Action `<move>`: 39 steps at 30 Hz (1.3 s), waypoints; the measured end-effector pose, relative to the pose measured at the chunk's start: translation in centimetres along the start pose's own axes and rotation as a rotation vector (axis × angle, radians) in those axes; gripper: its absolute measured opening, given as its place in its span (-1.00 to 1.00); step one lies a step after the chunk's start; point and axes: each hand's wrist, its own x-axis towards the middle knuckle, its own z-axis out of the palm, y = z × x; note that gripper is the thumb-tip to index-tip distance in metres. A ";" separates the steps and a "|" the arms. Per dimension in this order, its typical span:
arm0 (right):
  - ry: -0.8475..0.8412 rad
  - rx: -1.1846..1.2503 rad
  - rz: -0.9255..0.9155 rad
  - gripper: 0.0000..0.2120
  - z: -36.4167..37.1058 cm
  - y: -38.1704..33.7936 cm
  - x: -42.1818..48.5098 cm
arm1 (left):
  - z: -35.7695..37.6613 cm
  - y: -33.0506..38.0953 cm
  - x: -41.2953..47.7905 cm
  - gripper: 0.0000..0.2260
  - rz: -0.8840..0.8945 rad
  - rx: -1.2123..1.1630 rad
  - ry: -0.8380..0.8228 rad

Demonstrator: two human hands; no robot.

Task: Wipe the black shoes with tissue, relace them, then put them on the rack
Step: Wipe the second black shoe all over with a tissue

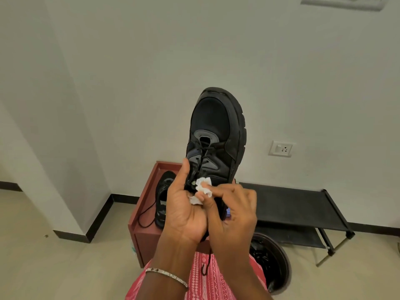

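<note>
Against white wall [151, 61] above black rack [292, 198]: left fingers [185, 172] around shoe [216, 126], right fingers [227, 188] tight on tissue [203, 187].

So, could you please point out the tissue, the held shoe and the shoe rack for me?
tissue [202, 188]: head view, middle of the crumpled white wad.
held shoe [213, 118]: head view, on the toe mesh.
shoe rack [292, 202]: head view, on its black top shelf.

One black shoe [216, 126] is raised toe-up with crumpled white tissue [202, 189] at its laces; the other shoe [164, 200] lies below, near the black rack [292, 204].
</note>
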 end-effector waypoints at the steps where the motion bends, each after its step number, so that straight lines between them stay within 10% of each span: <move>1: -0.003 -0.026 -0.024 -0.85 0.1 0.2 0.8 | 0.1 -0.1 0.0 -0.49 0.020 -0.024 -0.005; 24: -0.029 -0.111 -0.119 -0.72 -0.1 0.7 4.7 | 0.2 -0.4 0.1 -0.56 0.120 0.017 -0.008; 33: -0.306 -0.212 -0.177 -0.52 -2.7 1.3 0.5 | -0.7 1.1 0.1 -0.57 0.163 0.123 0.004; 39: -0.220 -0.234 -0.241 -0.73 -0.7 -0.1 3.5 | -0.3 0.2 0.6 -0.68 0.107 0.018 0.021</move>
